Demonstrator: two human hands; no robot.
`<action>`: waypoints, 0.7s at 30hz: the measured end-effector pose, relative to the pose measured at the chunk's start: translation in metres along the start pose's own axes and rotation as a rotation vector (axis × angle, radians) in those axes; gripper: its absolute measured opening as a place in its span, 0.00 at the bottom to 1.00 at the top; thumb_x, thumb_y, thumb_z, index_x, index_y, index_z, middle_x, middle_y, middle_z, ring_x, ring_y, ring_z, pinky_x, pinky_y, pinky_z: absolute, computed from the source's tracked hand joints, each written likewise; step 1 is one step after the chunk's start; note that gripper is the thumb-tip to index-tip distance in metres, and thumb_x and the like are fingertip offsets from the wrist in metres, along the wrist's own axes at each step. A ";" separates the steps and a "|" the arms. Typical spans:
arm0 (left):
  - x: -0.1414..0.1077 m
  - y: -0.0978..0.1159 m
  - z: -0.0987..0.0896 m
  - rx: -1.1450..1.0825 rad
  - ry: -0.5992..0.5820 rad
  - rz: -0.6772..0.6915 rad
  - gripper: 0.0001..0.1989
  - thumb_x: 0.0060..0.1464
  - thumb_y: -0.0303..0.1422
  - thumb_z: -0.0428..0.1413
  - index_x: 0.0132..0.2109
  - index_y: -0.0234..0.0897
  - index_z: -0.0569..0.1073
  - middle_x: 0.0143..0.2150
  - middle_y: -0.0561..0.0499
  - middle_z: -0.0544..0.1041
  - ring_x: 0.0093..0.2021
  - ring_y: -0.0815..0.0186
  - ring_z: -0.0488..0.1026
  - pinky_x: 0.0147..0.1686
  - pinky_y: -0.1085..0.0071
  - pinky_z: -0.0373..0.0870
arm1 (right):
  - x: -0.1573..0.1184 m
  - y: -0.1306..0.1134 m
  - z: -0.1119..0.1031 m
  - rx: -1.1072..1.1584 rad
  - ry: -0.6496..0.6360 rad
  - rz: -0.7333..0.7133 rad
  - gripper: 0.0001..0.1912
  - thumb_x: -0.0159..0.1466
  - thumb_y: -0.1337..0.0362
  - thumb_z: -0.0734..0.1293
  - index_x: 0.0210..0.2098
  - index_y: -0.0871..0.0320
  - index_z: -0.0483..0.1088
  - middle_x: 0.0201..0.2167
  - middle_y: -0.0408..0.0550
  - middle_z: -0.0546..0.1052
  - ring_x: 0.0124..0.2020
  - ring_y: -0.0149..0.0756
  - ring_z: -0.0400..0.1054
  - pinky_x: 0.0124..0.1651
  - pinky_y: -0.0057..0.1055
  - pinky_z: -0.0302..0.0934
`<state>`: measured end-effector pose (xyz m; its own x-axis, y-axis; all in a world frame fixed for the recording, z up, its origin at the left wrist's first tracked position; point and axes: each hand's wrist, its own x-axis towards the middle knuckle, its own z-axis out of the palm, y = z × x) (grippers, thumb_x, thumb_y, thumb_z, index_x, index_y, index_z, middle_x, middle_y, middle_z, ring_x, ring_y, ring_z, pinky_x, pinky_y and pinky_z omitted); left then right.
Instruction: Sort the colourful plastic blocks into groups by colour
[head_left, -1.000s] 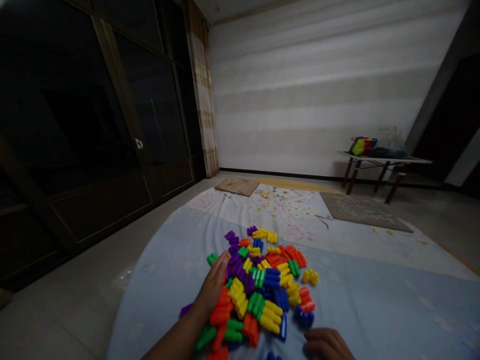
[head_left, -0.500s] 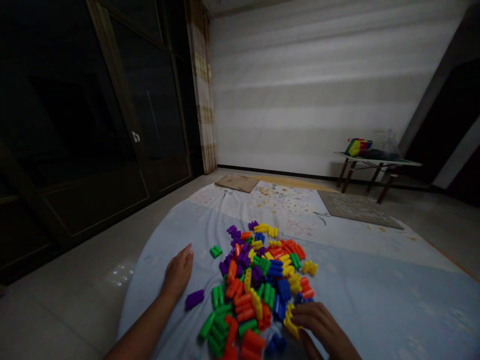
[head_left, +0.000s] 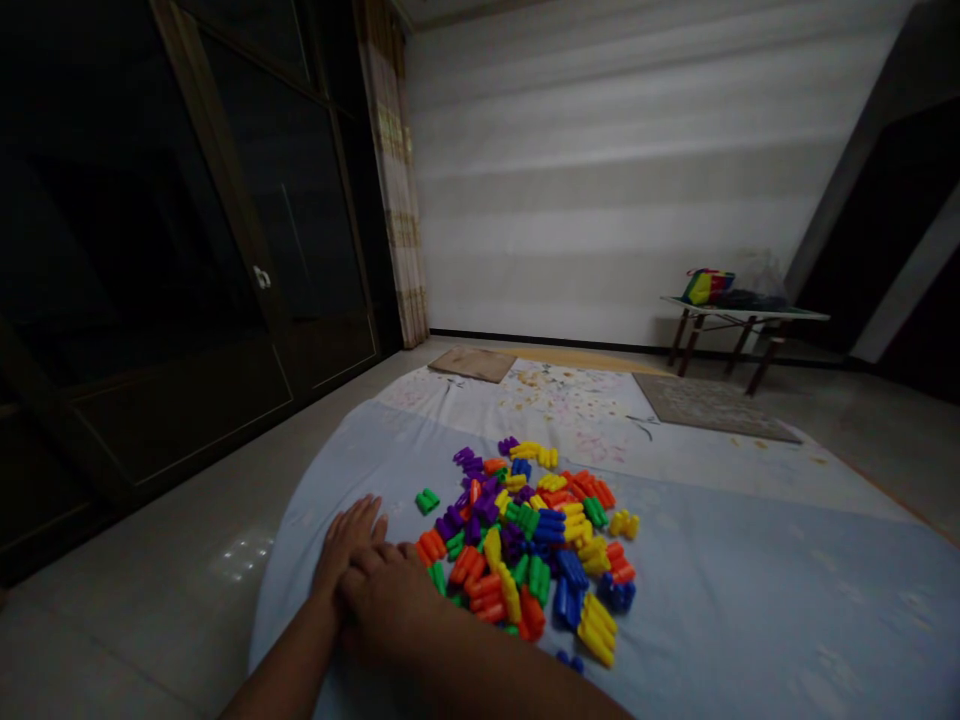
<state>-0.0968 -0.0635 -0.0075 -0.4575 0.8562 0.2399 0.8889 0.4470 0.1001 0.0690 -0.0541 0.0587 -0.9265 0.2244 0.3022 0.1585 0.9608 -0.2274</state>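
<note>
A heap of plastic blocks in purple, orange, green, blue and yellow lies on the pale blue cloth (head_left: pixel 720 570). My left hand (head_left: pixel 347 540) rests left of the heap, its fingers stretched forward on the cloth. Across its wrist side lies my right hand (head_left: pixel 386 595), the forearm reaching over the near blocks; its fingers are bent, and whether they hold anything is hidden. A green block (head_left: pixel 427 500) sits apart beyond my hands, and a yellow block (head_left: pixel 598 628) lies at the heap's near right. The purple block formerly beside my left hand is out of sight.
Two flat mats, a brown one (head_left: pixel 472 364) and a grey patterned one (head_left: pixel 712 405), lie at the cloth's far edge. Farther back stands a small table (head_left: pixel 795 313) with a colourful bag (head_left: pixel 709 286). Dark glass doors (head_left: pixel 292 230) are on the left.
My right hand has moved from the yellow block at the near right across to my left hand. Some orange blocks now lie at the heap's left edge. The view has shifted slightly.
</note>
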 end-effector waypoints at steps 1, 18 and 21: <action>0.000 -0.001 0.001 0.021 -0.002 -0.005 0.24 0.56 0.36 0.42 0.58 0.34 0.62 0.62 0.46 0.61 0.63 0.64 0.54 0.61 0.64 0.47 | -0.001 0.001 0.000 -0.005 -0.009 0.019 0.19 0.60 0.55 0.60 0.48 0.57 0.63 0.49 0.52 0.68 0.45 0.46 0.66 0.42 0.47 0.63; 0.005 -0.002 -0.004 0.121 0.003 -0.008 0.26 0.58 0.39 0.37 0.58 0.32 0.62 0.61 0.44 0.63 0.60 0.61 0.58 0.60 0.61 0.50 | -0.030 0.025 -0.009 -0.195 -0.142 0.105 0.13 0.61 0.61 0.59 0.41 0.59 0.68 0.39 0.54 0.73 0.45 0.45 0.64 0.49 0.46 0.57; 0.004 -0.003 -0.006 0.109 0.002 -0.007 0.26 0.57 0.40 0.38 0.58 0.33 0.63 0.61 0.45 0.63 0.60 0.61 0.59 0.59 0.62 0.51 | -0.052 0.049 -0.025 -0.251 -0.155 0.119 0.12 0.61 0.63 0.59 0.41 0.58 0.68 0.40 0.54 0.73 0.47 0.45 0.62 0.51 0.47 0.54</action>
<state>-0.1012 -0.0629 -0.0006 -0.4635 0.8526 0.2414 0.8782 0.4784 -0.0034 0.1328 -0.0146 0.0547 -0.9343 0.3285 0.1382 0.3302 0.9438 -0.0113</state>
